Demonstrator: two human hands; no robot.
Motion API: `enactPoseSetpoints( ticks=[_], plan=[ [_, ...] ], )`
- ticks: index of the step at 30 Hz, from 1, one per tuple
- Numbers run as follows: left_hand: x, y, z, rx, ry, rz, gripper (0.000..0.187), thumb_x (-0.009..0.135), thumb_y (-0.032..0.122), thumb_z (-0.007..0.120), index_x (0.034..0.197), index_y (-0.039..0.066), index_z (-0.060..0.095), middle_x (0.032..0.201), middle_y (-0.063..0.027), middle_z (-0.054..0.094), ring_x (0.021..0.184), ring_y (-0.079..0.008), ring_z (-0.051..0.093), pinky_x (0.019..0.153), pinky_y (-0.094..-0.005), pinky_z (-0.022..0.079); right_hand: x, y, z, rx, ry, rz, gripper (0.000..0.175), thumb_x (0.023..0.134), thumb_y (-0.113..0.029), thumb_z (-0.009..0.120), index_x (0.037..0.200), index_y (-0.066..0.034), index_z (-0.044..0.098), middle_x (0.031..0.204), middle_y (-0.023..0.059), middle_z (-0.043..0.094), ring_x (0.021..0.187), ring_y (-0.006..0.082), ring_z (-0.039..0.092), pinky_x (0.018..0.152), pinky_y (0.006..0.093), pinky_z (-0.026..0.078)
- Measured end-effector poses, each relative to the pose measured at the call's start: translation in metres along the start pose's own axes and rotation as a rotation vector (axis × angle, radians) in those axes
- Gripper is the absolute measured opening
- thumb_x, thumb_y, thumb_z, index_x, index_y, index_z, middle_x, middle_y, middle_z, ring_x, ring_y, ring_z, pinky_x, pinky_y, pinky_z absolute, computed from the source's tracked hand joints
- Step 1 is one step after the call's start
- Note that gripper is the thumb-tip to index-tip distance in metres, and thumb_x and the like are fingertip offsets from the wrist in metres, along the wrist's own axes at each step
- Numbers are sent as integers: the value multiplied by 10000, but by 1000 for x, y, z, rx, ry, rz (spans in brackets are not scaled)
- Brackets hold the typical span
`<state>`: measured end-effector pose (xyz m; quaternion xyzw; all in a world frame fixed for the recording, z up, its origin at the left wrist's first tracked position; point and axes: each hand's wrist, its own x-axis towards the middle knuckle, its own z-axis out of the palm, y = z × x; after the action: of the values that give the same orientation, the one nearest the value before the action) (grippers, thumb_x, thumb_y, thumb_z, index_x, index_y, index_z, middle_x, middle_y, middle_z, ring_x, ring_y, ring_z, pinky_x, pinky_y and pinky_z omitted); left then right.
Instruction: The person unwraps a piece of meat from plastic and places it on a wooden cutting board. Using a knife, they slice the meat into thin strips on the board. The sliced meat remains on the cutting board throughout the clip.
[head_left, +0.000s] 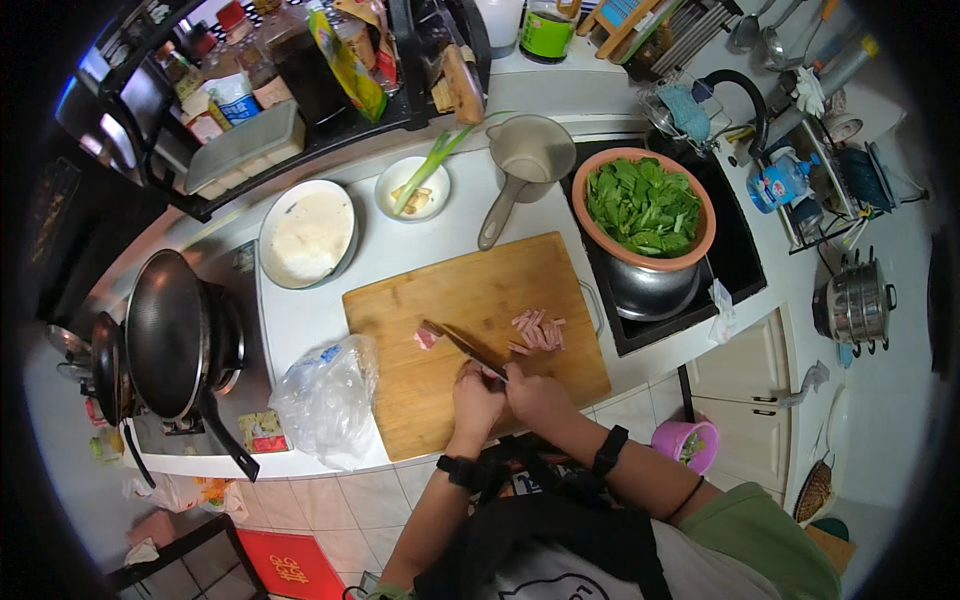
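Over the near part of a wooden cutting board (420, 397), my right hand (536, 394) is closed around the handle end of a kitchen knife (472, 351), whose blade points up and left. My left hand (478, 397) is beside it, its fingers close against the knife; whether they hold something is hidden. A small piece of pink meat (426, 337) lies by the blade's tip. Cut strips of pink meat (538, 331) lie in a loose pile to the right on the board.
A crumpled plastic bag (326, 405) touches the board's left edge. Beyond the board are a bowl of whitish liquid (310, 232), a bowl with scallion and garlic (442, 187) and a plastic ladle (531, 150). Leafy greens (643, 202) fill a basin over the sink. A wok (166, 337) sits left.
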<state>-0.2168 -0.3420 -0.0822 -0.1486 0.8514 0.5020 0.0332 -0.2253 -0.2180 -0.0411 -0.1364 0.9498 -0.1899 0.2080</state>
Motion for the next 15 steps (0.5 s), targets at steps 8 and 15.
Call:
enactPoseSetpoints(
  ticks=[8, 15],
  plan=[
    [-3, 6, 4, 100, 28, 96, 217, 682, 104, 717, 763, 30, 530, 786, -154, 589, 788, -372, 581, 708, -436, 486, -47, 25, -15, 49, -38, 174, 237, 883, -237, 514, 1005, -35, 485, 683, 236, 622, 622, 448, 609, 573, 553, 478],
    [-2, 6, 5, 22, 0, 42, 232, 668, 103, 750, 742, 33, 542, 747, -145, 608, 745, -340, 614, 678, -402, 503, -18, 20, -2, 73, 40, 84, 219, 891, -229, 505, 1002, -42, 477, 692, 221, 637, 667, 438, 632, 604, 534, 501]
  ],
)
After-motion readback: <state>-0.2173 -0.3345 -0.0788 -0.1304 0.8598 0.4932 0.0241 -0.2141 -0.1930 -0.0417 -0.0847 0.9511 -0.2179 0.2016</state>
